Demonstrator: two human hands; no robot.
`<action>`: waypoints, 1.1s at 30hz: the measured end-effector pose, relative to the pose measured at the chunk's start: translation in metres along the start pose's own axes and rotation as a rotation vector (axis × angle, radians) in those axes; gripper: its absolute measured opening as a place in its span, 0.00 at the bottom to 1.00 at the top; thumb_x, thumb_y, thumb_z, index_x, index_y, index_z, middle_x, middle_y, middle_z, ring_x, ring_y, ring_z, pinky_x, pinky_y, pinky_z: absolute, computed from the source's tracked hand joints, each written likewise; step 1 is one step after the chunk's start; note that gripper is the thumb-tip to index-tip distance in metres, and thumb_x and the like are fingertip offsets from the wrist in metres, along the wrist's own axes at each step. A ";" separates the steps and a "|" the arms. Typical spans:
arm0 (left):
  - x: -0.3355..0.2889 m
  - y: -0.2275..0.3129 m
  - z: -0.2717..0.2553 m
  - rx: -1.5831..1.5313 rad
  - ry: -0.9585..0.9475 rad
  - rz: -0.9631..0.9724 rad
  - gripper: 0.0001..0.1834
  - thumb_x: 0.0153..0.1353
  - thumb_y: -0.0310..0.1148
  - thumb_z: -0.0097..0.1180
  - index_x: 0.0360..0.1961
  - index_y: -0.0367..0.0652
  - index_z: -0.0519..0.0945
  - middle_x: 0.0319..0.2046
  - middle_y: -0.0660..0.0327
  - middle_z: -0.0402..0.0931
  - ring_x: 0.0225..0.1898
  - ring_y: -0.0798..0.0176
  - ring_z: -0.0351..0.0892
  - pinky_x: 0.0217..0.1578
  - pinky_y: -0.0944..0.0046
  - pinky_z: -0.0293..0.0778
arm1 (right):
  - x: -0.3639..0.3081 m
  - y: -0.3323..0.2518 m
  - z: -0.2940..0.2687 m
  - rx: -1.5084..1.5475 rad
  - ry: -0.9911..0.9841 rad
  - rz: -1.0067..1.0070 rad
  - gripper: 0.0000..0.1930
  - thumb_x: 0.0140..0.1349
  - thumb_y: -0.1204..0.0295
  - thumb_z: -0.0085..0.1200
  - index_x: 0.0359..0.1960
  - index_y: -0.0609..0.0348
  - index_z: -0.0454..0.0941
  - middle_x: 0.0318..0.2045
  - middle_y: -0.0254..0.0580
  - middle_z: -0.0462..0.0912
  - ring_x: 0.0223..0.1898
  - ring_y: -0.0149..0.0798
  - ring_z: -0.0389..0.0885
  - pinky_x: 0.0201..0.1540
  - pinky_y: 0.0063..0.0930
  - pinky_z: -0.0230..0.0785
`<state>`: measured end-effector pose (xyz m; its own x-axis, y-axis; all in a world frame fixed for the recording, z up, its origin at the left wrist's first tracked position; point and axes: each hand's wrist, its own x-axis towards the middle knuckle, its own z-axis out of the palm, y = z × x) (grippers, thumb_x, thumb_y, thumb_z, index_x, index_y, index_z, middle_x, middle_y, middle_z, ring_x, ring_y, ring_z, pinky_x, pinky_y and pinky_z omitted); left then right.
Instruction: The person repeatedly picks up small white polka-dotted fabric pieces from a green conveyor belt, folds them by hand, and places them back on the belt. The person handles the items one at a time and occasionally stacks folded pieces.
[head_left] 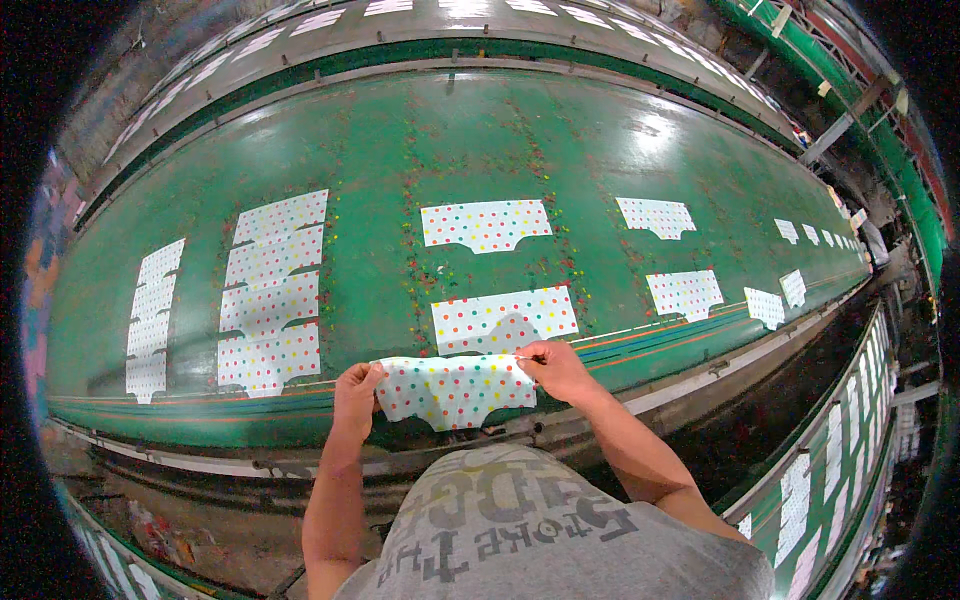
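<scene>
Held up by its two top corners, a white fabric piece with coloured dots (457, 390) hangs over the near edge of a long green table (380, 250). My left hand (356, 395) pinches its left corner, and my right hand (556, 370) pinches the right one. Just beyond it, a similar dotted piece (505, 318) lies flat, with a shadow across it. Farther back lies another dotted piece (486, 224). To the left, a column of overlapping dotted pieces (270, 300) lies flat.
Another column of pieces (153, 325) lies at the far left. More pieces (685, 294) lie to the right. Paint specks dot the table, and a metal rail (640, 412) edges its near side. Other tables (440, 20) holding white pieces stand beyond and behind me.
</scene>
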<state>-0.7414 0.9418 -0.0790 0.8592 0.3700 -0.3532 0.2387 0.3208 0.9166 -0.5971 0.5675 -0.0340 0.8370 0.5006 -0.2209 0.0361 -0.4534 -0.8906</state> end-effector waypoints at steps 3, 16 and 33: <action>0.004 -0.004 0.009 0.362 0.150 0.093 0.21 0.73 0.33 0.66 0.62 0.32 0.83 0.41 0.61 0.88 0.37 0.73 0.83 0.40 0.65 0.79 | 0.009 0.004 0.006 -0.141 -0.021 -0.029 0.13 0.70 0.65 0.64 0.47 0.60 0.90 0.42 0.52 0.92 0.42 0.49 0.91 0.47 0.42 0.81; 0.005 0.024 0.068 0.475 -0.183 0.085 0.26 0.65 0.20 0.68 0.65 0.37 0.82 0.48 0.60 0.88 0.47 0.66 0.88 0.49 0.62 0.85 | 0.015 0.039 -0.094 -0.041 -0.075 0.023 0.10 0.71 0.70 0.63 0.47 0.60 0.91 0.45 0.53 0.92 0.44 0.53 0.91 0.48 0.41 0.82; 0.084 0.031 0.136 0.969 -0.064 0.280 0.19 0.60 0.27 0.75 0.53 0.39 0.88 0.38 0.55 0.89 0.34 0.64 0.87 0.39 0.60 0.84 | 0.117 0.059 -0.132 -0.540 0.100 -0.179 0.08 0.71 0.68 0.58 0.45 0.53 0.88 0.44 0.49 0.87 0.49 0.57 0.88 0.52 0.53 0.81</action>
<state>-0.6007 0.8642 -0.0545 0.9565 0.2669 -0.1176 0.2651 -0.6272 0.7324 -0.4256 0.5017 -0.0603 0.8391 0.5435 -0.0235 0.4333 -0.6938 -0.5752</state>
